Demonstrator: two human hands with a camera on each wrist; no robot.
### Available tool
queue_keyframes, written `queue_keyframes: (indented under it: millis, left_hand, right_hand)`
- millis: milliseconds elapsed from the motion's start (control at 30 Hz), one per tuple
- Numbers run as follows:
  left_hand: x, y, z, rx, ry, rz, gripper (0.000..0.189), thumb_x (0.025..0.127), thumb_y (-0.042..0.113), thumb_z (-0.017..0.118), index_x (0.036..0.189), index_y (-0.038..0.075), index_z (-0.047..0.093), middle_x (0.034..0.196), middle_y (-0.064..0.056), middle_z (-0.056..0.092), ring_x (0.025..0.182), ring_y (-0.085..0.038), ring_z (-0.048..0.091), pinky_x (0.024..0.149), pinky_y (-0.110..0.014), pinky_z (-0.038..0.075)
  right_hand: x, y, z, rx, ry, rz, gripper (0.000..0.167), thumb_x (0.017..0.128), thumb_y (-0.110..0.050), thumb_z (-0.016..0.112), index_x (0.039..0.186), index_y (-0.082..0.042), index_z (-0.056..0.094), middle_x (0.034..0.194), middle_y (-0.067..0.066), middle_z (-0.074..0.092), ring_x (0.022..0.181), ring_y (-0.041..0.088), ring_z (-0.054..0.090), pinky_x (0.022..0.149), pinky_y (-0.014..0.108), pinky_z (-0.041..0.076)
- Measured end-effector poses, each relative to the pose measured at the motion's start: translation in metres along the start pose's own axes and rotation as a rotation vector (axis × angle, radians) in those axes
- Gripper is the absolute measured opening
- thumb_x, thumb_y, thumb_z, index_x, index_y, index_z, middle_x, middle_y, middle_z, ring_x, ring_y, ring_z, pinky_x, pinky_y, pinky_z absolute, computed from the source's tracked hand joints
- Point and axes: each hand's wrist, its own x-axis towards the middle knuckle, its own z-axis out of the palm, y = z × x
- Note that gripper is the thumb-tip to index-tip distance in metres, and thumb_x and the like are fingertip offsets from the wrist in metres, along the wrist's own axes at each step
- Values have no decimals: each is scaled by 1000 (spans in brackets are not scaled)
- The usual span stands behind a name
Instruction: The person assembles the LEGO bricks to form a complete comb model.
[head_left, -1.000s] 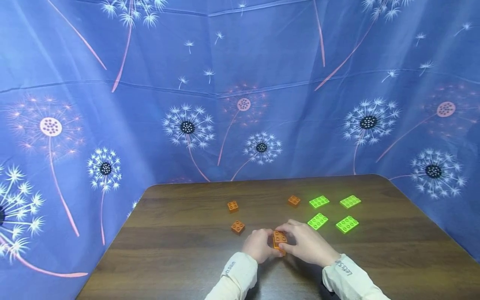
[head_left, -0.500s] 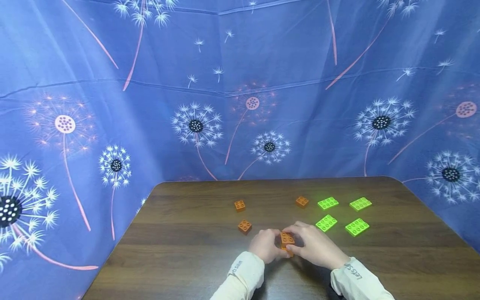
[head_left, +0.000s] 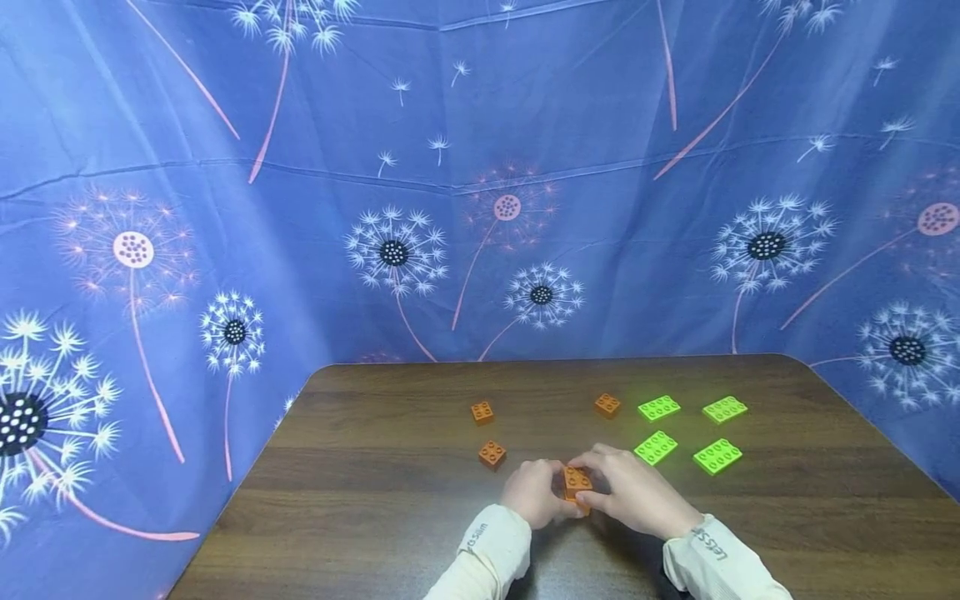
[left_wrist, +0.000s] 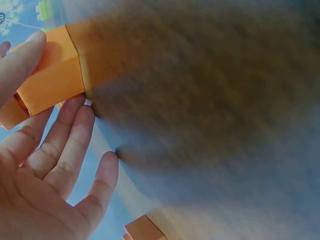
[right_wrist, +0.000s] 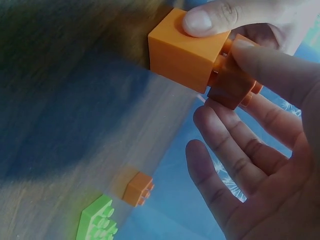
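At the table's near middle, both hands hold a large bright-orange toy building block (right_wrist: 185,55) and a smaller dark-orange toy brick (head_left: 577,479). My left hand (head_left: 532,495) grips the large block, thumb on one side and fingers on the opposite side. My right hand (head_left: 632,492) pinches the dark-orange brick, which sits over the large block's studs. In the right wrist view the studs show in a narrow gap between the two. The large block's base is right at the tabletop in the left wrist view.
Two dark-orange bricks (head_left: 492,454) lie on the wooden table (head_left: 360,500) to the left, and another orange brick (head_left: 607,405) lies farther back. Several lime-green plates (head_left: 717,456) lie behind and right of the hands. A blue dandelion-print cloth (head_left: 465,275) hangs behind the table.
The head view has turned slightly left, so everything shows farther right. Both hands keep their hold on the stacked blocks, with little visible movement over the table.
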Motion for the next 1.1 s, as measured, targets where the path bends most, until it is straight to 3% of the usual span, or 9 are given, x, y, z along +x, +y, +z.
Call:
queue_keyframes:
  millis: [733, 1100]
  left_hand:
    - [1, 2, -2, -46, -28, -38, 39, 70, 26, 94, 99, 12, 74, 81, 3, 68, 72, -11, 60, 67, -28, 50]
    - [0, 3, -1, -45, -27, -40, 38, 71, 24, 94, 101, 10, 74, 83, 1, 70, 74, -14, 63, 68, -30, 52]
  right_hand:
    - [6, -5, -7, -61, -74, 77, 34, 76, -23, 88, 108, -15, 78, 89, -10, 63, 77, 11, 61, 63, 32, 49]
    - [10, -10, -10, -125, -62, 53, 36, 70, -20, 90, 104, -11, 80, 86, -5, 66, 80, 18, 61, 65, 35, 49]
